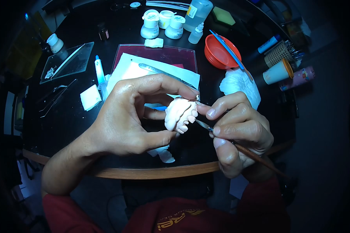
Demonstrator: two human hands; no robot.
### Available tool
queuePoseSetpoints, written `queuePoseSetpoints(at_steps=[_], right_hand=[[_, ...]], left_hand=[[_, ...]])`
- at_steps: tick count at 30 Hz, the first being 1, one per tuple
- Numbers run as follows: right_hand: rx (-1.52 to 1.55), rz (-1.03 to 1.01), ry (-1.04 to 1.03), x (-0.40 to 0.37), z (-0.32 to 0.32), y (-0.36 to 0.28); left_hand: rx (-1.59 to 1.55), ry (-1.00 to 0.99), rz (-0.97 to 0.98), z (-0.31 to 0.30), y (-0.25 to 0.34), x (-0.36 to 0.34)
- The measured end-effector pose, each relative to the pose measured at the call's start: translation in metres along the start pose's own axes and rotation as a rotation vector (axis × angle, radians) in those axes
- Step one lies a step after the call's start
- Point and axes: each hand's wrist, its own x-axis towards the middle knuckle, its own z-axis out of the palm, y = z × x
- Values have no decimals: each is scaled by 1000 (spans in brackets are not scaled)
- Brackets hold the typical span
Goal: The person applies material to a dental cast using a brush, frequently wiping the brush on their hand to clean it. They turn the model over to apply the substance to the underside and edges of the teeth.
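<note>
A white dental cast point(177, 113) with a row of teeth is held up over the desk's near part, its teeth facing right. My left hand point(132, 112) grips it from the left, index finger along its top and thumb beneath. From the right, my right hand point(241, 132) pinches a thin brush point(252, 155) with a wooden handle. The brush's pale pointed tip lies at the teeth on the cast's right side; whether it touches them is too small to tell. One fingertip of my right hand rests against the cast's upper right edge.
Beyond my hands are a white pad point(128, 73) with a metal spatula point(147, 68), a red bowl point(217, 50) with a blue brush across it, and white jars point(149, 29). Left lie a glass plate point(77, 62) and tweezers point(56, 97). Crumpled tissue point(241, 87) is right.
</note>
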Motion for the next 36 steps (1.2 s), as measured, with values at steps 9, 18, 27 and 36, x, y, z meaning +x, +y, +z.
queuePoseSetpoints(at_steps=[9, 18, 27, 36], right_hand=[[-13, 5, -21, 2, -3, -2], [-22, 23, -20, 7, -2, 0], [-51, 36, -63, 8, 0, 2], [-71, 27, -150, 7, -6, 3]], left_hand=[[-22, 2, -11, 0, 0, 0], [12, 8, -118, 1, 6, 1], [41, 1, -165, 0, 7, 0], [57, 28, -116, 2, 6, 0]])
